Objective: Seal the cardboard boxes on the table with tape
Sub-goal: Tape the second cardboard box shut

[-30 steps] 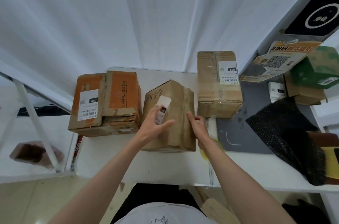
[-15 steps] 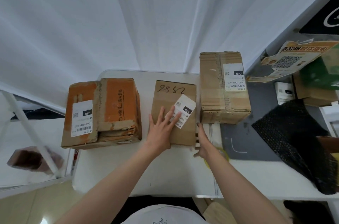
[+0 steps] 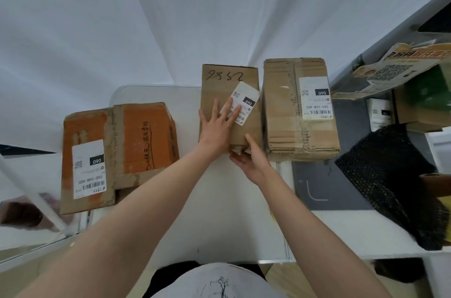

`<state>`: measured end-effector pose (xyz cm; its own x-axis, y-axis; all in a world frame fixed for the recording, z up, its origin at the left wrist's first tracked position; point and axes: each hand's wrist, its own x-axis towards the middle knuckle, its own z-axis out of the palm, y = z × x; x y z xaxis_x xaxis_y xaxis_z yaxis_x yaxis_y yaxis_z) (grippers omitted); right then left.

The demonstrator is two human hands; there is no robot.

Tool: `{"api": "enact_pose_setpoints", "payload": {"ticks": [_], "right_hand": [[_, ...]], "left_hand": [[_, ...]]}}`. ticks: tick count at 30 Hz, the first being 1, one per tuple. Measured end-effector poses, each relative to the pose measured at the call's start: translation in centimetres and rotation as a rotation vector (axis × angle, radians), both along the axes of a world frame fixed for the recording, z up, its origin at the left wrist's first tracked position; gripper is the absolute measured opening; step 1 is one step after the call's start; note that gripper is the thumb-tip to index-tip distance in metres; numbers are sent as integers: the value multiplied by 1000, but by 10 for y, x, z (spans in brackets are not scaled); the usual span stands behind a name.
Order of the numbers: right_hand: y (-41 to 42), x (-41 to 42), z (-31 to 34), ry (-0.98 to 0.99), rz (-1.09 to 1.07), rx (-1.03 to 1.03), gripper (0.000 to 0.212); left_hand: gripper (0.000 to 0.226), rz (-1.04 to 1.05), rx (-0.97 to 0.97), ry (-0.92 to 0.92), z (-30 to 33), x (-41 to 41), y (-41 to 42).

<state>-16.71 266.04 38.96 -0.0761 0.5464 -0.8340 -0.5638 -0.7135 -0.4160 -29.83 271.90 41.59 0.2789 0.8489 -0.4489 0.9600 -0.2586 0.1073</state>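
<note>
Three cardboard boxes sit on the white bench [image 3: 219, 212], and the middle box [image 3: 229, 92], plain brown with "9852" handwritten near its far edge, lies flat between the other two. The left hand [image 3: 216, 130] rests palm down on its top with the fingers spread and straight, the fingertips overlapping a white shipping label [image 3: 244, 102] stuck at an angle on the lid. The right hand [image 3: 252, 162] is at the box's near right corner, thumb laid up along the top edge and the fingers tucked under the near end (how tightly they curl there is hidden by the box). Just beside it on the right stands a larger brown box [image 3: 300, 112] with ribbed, worn cardboard and its own white label, nearly touching the middle one. To the left, well apart from the hands, an orange box [image 3: 117, 151] lies with a torn near flap and a label on its left panel. Further right, on a grey surface, are a black mesh bag [image 3: 385, 175] and a stack of printed cartons [image 3: 402, 68].
</note>
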Motion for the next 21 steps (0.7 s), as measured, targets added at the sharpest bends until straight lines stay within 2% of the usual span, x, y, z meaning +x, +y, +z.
{"api": "enact_pose_setpoints", "payload": {"ticks": [3,9,14,16,18,21], "right_hand": [[10,-2,2,-37,43,3,43],[2,-9,1,-97,58,-13,65],[-9,-26,8,-225,48,-8,68],[-20,-44,9,-261,152,1,70],[-27,-65,13,-247,309,19,72],[-26,-95,20,-259,580,84,83]], "left_hand": [[127,-6,16,14,-5,2,6],[130,-2,23,-9,-10,2,1],[128,-69,28,-224,-4,-21,-3],[116,-86,105,-355,1,-47,-11],[103,-43,224,-389,4,-82,-24],[81,188,415,-375,10,-145,-47]]}}
